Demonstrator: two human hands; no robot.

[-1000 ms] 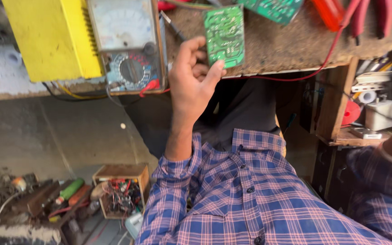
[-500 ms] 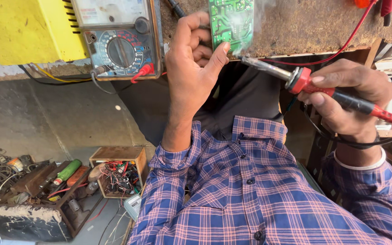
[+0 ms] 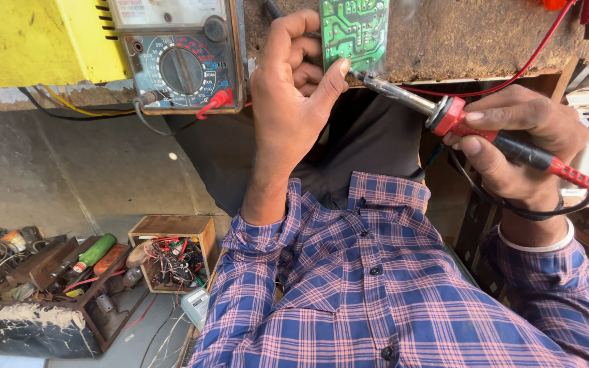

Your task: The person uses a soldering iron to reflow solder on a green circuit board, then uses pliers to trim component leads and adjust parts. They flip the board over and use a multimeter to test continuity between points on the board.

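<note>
your left hand [image 3: 291, 88] has its fingers [image 3: 328, 78] closed on the lower edge of the green circuit board [image 3: 353, 31], thumb pressed on the face near the bottom corner, the other fingers curled behind. the board stands upright against the edge of the rough tabletop [image 3: 472, 37], just above your fingers, and its top runs out of view. your right hand [image 3: 519, 140] is wrapped tight round the red and black handle of the soldering iron [image 3: 472, 123], fingers shut on it, with the metal barrel reaching toward your left thumb and the tip touching the board's bottom edge, right beside the thumb. a faint wisp of smoke seems to rise there.

to do this well, keep the thumb clear of the hot tip; it sits very close, so slide the grip a little toward the far side of the board if you can. brace the board firmly against the tabletop so that it cannot rock. hold the tip flat on 1 pad only, long enough for the solder to flow, and lift it straight off. mind the black cord [image 3: 512, 204] looping under your right wrist and the red lead [image 3: 533, 58] above it, so neither drags the iron.

the analogue multimeter [image 3: 182, 58] sits well off beyond your left hand, beside the yellow case [image 3: 42, 41].
</note>
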